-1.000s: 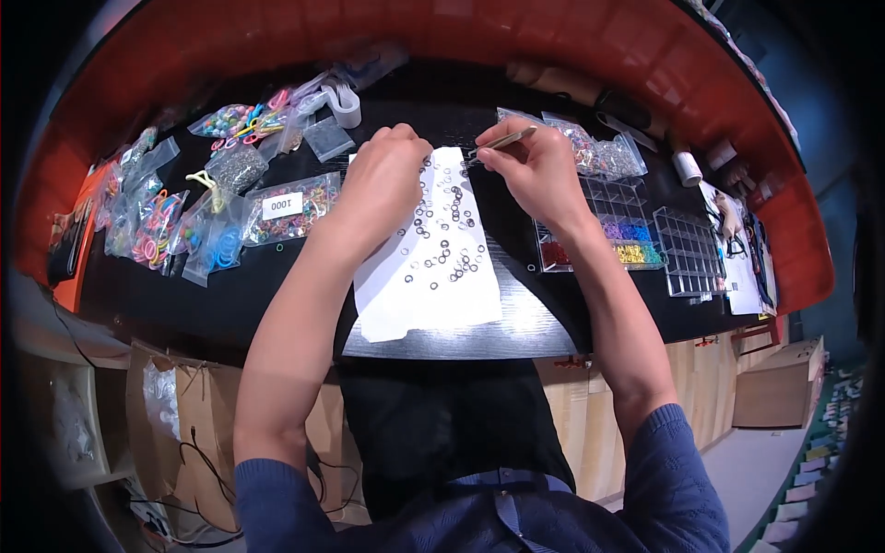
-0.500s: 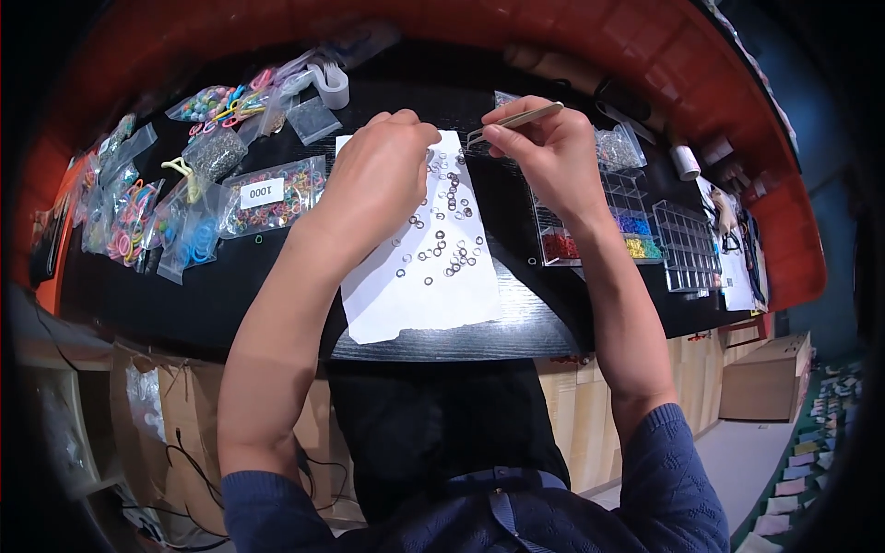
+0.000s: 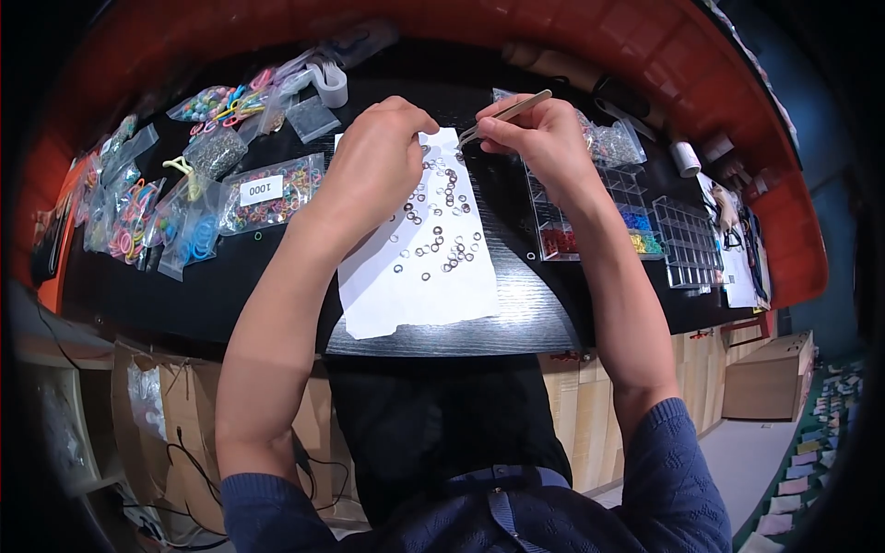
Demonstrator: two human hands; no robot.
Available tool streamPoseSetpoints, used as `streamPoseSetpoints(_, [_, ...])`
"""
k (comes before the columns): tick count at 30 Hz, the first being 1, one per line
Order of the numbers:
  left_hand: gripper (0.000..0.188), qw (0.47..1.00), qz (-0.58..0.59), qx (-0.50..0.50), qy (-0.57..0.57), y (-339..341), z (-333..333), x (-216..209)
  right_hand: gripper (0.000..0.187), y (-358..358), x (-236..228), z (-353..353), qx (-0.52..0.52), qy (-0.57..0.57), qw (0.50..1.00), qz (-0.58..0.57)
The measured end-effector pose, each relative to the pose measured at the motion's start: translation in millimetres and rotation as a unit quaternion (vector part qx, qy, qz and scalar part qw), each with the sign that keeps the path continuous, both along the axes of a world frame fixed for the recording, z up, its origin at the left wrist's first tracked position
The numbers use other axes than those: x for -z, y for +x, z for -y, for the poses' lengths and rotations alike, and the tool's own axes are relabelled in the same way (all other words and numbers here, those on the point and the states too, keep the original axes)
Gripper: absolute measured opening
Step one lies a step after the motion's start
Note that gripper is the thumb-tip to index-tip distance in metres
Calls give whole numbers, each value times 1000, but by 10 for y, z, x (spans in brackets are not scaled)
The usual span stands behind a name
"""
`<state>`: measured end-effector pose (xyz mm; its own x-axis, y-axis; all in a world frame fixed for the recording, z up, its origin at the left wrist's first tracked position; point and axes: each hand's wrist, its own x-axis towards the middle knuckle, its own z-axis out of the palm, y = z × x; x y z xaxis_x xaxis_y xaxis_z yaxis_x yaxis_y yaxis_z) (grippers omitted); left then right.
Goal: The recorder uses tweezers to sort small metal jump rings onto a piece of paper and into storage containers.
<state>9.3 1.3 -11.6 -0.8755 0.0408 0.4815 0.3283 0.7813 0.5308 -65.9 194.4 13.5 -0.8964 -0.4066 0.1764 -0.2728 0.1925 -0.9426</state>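
Note:
My right hand (image 3: 546, 147) grips metal tweezers (image 3: 525, 105) between thumb and fingers. Their bent tip hangs beside the upper right edge of a white paper sheet (image 3: 392, 309). Over the sheet's upper left part is my left hand (image 3: 376, 166), back upward, its fingers curled inward; whatever they pinch is hidden beneath. Several small metal rings (image 3: 451, 197), some dark and some silvery, lie scattered on the paper, mostly right of my left hand and below it.
Bags of colourful rings and beads (image 3: 274, 194) crowd the table's left side. A clear divided box (image 3: 559, 243) with red, blue and yellow pieces sits under my right forearm, beside another compartment tray (image 3: 687, 247). A white roll (image 3: 329, 85) stands at the back.
My right hand has shifted slightly left, bringing the tweezer tip closer to the paper's upper right edge. My left hand stays nearly in place.

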Motion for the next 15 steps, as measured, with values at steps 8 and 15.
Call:
streamPoseSetpoints(8, [25, 998, 8, -40, 54, -20, 29, -56, 11, -28, 46, -9, -10, 23, 1000, 3])
streamPoseSetpoints(15, [32, 915, 204, 22, 347, -17, 21, -185, 9, 75, 56, 40, -28, 59, 994, -84])
